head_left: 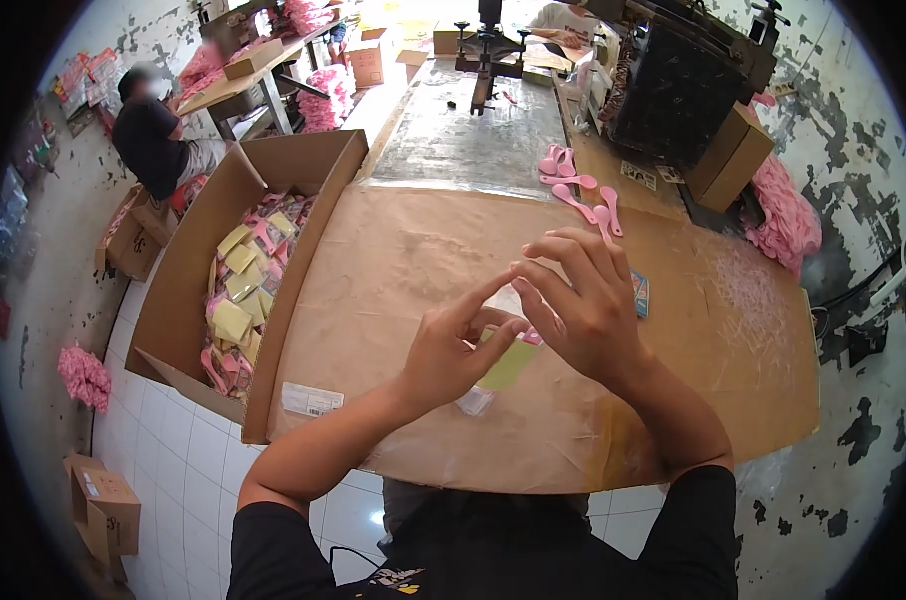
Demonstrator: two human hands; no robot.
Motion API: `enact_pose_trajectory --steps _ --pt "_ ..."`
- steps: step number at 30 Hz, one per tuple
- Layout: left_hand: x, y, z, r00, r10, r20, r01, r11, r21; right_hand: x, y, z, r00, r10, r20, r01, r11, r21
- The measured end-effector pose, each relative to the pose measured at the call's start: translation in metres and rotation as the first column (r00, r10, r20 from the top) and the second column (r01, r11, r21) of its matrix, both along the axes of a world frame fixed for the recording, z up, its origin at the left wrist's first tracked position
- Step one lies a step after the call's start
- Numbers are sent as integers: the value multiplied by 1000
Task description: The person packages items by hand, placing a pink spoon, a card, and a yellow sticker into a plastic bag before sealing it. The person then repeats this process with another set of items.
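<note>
My left hand [458, 350] and my right hand [581, 305] meet over the brown paper-covered table [373, 270]. The left thumb and fingers curl round a small packet, and a yellow-green card [510, 367] shows below them with a bit of pink beside it. My right fingers are bent, with the index and thumb tips close to the left fingertips; whether they pinch a clear film is too small to tell. Under the hands lies a small clear packet [476, 402]. Several pink spoons [576, 190] lie beyond my right hand.
At the left, an open cardboard box [303, 165] holds many packets with yellow cards. A metal press [490, 60] stands at the back, near a dark machine [663, 95]. A blue card stack [640, 295] lies right of my hand. A person [153, 135] sits at the far left.
</note>
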State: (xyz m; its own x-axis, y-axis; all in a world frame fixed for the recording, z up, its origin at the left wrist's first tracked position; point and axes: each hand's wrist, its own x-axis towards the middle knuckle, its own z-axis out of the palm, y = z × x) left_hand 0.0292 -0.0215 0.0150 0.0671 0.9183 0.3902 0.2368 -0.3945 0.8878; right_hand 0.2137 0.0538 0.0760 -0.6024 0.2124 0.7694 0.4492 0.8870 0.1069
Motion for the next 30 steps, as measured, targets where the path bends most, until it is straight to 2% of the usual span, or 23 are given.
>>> enact_pose_trajectory --steps 7,10,13,16,17,19,20,22,23,26,30 --pt "3 -2 -4 974 94 -204 -73 991 112 -4 -1 -8 989 -47 142 34 995 91" --pt "1 -3 -5 952 58 -300 -28 994 103 -8 0 -7 984 -72 162 67 997 39" --pt "0 1 -9 962 11 -274 35 987 160 -2 11 -5 982 -130 135 140 988 -68" --pt "1 3 -10 984 -24 -179 49 989 138 21 32 16 992 -118 -38 105 962 -251" --pt "1 3 -10 991 -29 -133 45 992 118 36 34 28 991 -119 -62 78 885 -460" --pt "-2 5 -7 999 -19 -25 20 999 49 61 31 54 986 -134 -100 1 600 -800" --pt "-3 5 -6 999 -12 29 12 1000 16 64 27 58 996 -68 -61 1 677 -736" --pt "-3 1 0 1000 -23 -11 23 1000 6 70 16 60 998 50 39 -18 811 -585" --pt "-3 -1 3 999 -31 -32 31 1000 2 66 11 47 994 107 2 -91 857 -507" --pt "6 -9 2 996 -88 -9 89 995 38 37 -19 31 991 79 105 -54 972 -228" --pt "10 -10 -5 995 -91 -36 94 989 114 20 -23 8 991 17 136 -9 998 -56"
